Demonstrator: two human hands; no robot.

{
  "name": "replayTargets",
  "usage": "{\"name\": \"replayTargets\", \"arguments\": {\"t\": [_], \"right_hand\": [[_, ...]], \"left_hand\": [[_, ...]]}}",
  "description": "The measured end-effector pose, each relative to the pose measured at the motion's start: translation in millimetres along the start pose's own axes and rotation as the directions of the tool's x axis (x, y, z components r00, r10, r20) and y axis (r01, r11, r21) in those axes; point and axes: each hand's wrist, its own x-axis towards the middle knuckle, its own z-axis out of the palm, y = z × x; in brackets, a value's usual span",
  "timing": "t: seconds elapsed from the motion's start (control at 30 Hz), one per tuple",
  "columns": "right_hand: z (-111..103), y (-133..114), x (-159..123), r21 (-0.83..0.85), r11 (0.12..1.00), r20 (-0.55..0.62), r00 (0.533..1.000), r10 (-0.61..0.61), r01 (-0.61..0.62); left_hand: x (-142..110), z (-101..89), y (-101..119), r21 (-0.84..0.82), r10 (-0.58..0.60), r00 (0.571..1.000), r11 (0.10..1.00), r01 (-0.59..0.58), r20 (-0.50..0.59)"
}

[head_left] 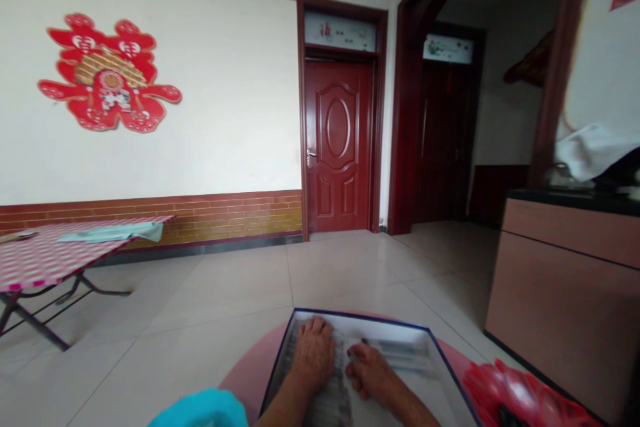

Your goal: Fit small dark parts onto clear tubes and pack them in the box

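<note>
A shallow box point(407, 331) with a white inside and a dark blue rim lies in front of me on a round pink surface point(250, 363). Rows of thin, clear-grey stick-like pieces point(336, 407) fill its left part, and more lie at its far right; they are too blurred to name. Over the left rows my left hand point(316, 353) rests palm down, fingers stretched out and lying flat. My right hand point(373, 373) is closed just beside it, above the middle of the box, thumb and fingers pinched together. Whatever is in that pinch is too small and blurred to make out.
A bright turquoise item point(203, 408) is at the near left of the box, a red plastic bag point(520, 393) at its right. Further off stand a folding table point(45, 257) with a checked cover and cloth, and a pinkish-brown cabinet point(565, 287). A red door point(337, 147) is shut.
</note>
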Motion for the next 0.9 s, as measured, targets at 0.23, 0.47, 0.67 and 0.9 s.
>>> {"name": "replayTargets", "arguments": {"t": [0.23,0.47,0.67,0.9], "right_hand": [[2,-5,2,0.001,1.0,-0.019,0.999,0.027,-0.027],[-4,-3,0,0.045,0.998,-0.041,0.998,0.042,-0.04],[-16,-21,-6,0.056,0.994,-0.042,0.995,-0.09,0.092],[-19,-38,-24,-0.074,0.949,-0.107,0.944,-0.314,0.307]], "left_hand": [[2,5.3,-2,0.028,0.007,1.0,1.0,-0.008,0.014],[5,-15.1,6,0.012,0.037,0.999,0.999,-0.038,0.034],[17,-29.5,27,-0.193,0.016,0.991,0.981,0.011,0.136],[16,-42.3,39,-0.388,-0.029,0.977,0.915,0.112,0.213]]}}
